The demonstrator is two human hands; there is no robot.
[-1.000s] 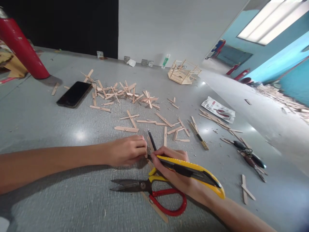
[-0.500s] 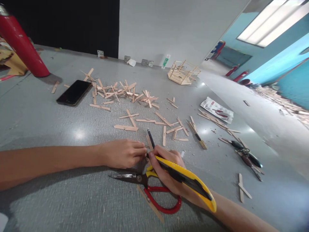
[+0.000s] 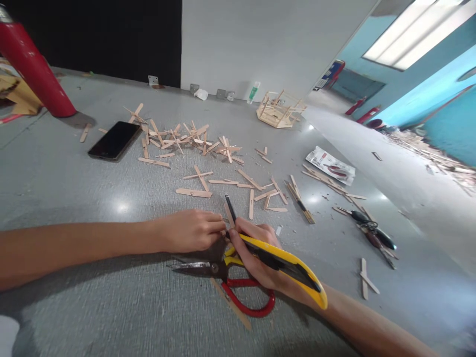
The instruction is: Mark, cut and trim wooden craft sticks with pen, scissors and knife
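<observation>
My right hand (image 3: 256, 245) is closed around a yellow and black utility knife (image 3: 288, 267), whose handle slants back over my wrist. Its tip end meets the fingertips of my left hand (image 3: 195, 230), which are pinched together; what they hold is hidden. Just beyond the fingers lie a dark pen (image 3: 230, 208) and a wooden craft stick (image 3: 227, 214). Scissors (image 3: 214, 268) with red and yellow handles rest on the table below both hands, blades pointing left. Another craft stick (image 3: 238, 315) lies partly under them.
Scattered craft sticks (image 3: 193, 192) and a heap of them (image 3: 189, 139) spread beyond my hands. A phone (image 3: 115, 140) and a red cylinder (image 3: 37, 69) are left. Toward the right are a stick-built frame (image 3: 277, 116), a packet (image 3: 330, 166), pliers (image 3: 372, 230) and crossed sticks (image 3: 366, 278).
The view has shifted slightly, so things on the table appear a little higher. Both hands and the knife keep nearly the same pose, close together.
</observation>
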